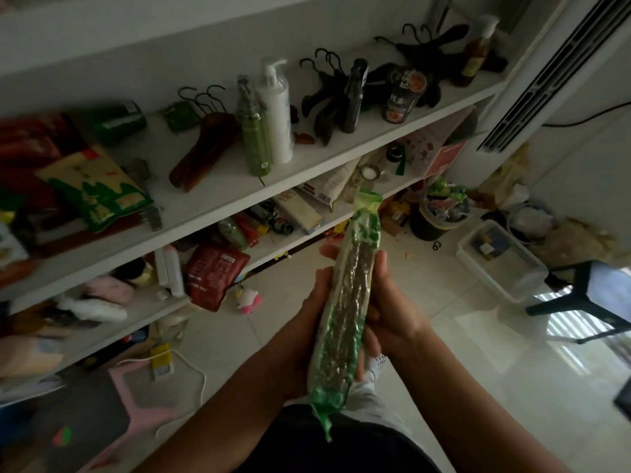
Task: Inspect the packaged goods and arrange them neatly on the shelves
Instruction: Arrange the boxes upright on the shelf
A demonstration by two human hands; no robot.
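You grip the long green-and-clear plastic grain packet (348,302) edge-up in left hand (312,312) and right hand (391,312), fingers curled round its sides, probably inspecting it before shelving.

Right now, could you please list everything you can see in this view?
long packet: one, green and clear, held between both hands
pump bottle: one, white, upper shelf
green bottle: one, green, left of pump bottle
black hangers: several, black, upper shelf, right
yellow-green bag: one, yellow and green, upper shelf, left
red pouch: one, red, next shelf down
bin: one, black, floor
clear box: one, clear, floor, right
left hand: one, gripping packet's left side
right hand: one, gripping packet's right side
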